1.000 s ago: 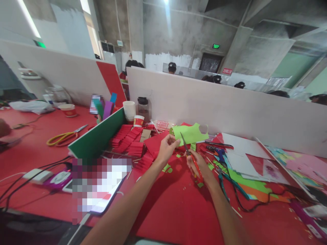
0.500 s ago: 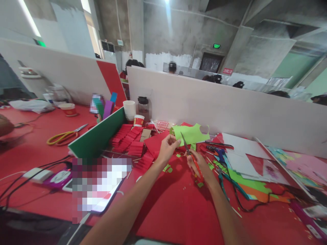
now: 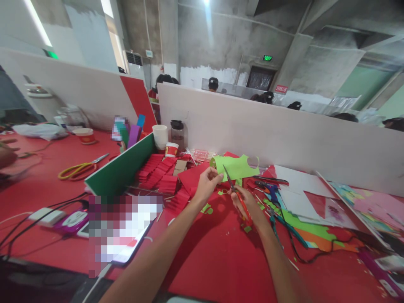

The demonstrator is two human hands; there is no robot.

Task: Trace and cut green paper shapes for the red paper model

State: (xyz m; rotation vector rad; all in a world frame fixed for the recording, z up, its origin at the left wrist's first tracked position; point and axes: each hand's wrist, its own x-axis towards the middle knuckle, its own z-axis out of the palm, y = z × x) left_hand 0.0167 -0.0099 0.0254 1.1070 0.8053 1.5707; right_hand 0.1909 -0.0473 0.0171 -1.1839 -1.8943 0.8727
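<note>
Far to the left of the lime-green paper [image 3: 237, 166], a pair of yellow-handled scissors [image 3: 80, 169] lies on the red tabletop [image 3: 217, 261]. Nearer the paper, but still left of it, a green divider board [image 3: 121, 168] stands on edge. Rows of folded red paper pieces [image 3: 158, 172] lie between that board and the paper. A white cup [image 3: 160, 136] and a small red-and-white cup [image 3: 171, 149] stand behind them, up and to the left of the paper.

The person's left hand [image 3: 206, 185] is at the paper's left edge. It pinches that edge between thumb and fingers and holds the sheet lifted just above the table. The sheet is held in the middle of the view, in front of the white partition [image 3: 284, 130], and its far edge is scalloped.

Just below and right of the paper, the right hand [image 3: 249, 204] grips red-handled scissors [image 3: 238, 194], with fingers through the loops. The blades point up into the sheet's lower edge. They look slightly parted, though that is hard to tell.

By the look of it, a cut into the sheet's lower edge is under way. Carrying it further would call for the pinch to hold the sheet taut while the blades close along the line. The sheet would need turning if the line curves.

To the right of the paper lie a blue-handled tool [image 3: 268, 187] and overlapping coloured sheets [image 3: 303, 202].
</note>
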